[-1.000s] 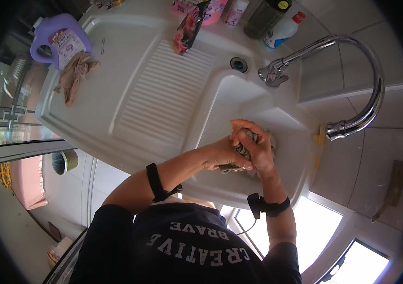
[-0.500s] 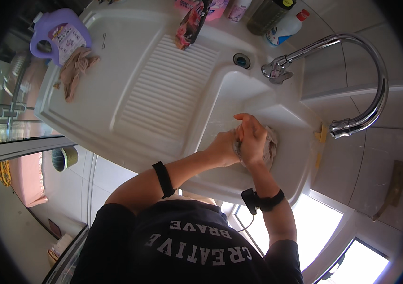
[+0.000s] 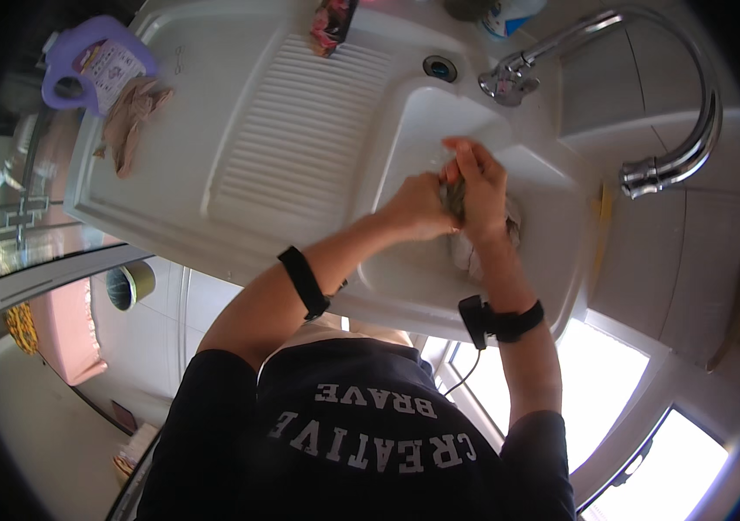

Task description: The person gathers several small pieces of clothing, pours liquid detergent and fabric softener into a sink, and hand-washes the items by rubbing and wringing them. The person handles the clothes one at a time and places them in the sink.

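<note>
Both hands are together over the basin of a white laundry sink, closed around a pale, bunched cloth. My left hand is a fist gripping the cloth from the left. Pressed against it from the right, my right hand wraps its fingers round the same cloth. A loose part of the fabric hangs below and beside the right wrist, inside the basin. What lies between the two palms is mostly hidden, and the fingers are slightly blurred.
A ribbed washboard is moulded left of the basin. The curved chrome tap arches at the right. On the far-left counter stand a purple detergent jug and a crumpled beige cloth. A flowery packet lies behind the washboard.
The view has shifted, so the sink and tap sit higher in the picture and some back bottles have left it. My hands still grip the cloth, with the right hand's fingers slightly turned.
</note>
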Motion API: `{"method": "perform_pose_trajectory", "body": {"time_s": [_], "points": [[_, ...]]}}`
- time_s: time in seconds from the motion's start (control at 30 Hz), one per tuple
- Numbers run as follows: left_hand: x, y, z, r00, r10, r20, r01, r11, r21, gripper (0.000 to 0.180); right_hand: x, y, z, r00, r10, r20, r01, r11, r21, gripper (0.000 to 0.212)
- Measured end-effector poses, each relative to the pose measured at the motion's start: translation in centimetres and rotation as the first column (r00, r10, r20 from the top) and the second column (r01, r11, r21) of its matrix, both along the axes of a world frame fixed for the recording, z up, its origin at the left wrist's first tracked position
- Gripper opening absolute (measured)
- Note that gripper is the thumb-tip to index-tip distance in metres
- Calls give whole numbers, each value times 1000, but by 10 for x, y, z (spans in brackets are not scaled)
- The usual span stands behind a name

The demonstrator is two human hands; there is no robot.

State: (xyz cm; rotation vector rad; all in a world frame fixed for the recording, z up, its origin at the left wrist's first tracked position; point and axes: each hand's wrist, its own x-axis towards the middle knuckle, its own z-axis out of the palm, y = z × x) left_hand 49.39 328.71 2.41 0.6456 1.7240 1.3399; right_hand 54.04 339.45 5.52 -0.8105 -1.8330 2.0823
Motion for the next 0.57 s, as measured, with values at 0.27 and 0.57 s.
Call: {"method": "perform_pose_trajectory", "body": {"time_s": [0.27, 0.57], "points": [[-31, -13, 55, 630, -298, 717, 175, 954, 243, 23, -1, 15, 46, 859, 360, -364, -431, 893, -133, 40], [-5, -4, 63, 835, -225, 501, 247, 969, 24, 50, 6, 8, 58, 953, 277, -126, -285, 957, -49, 29]]}}
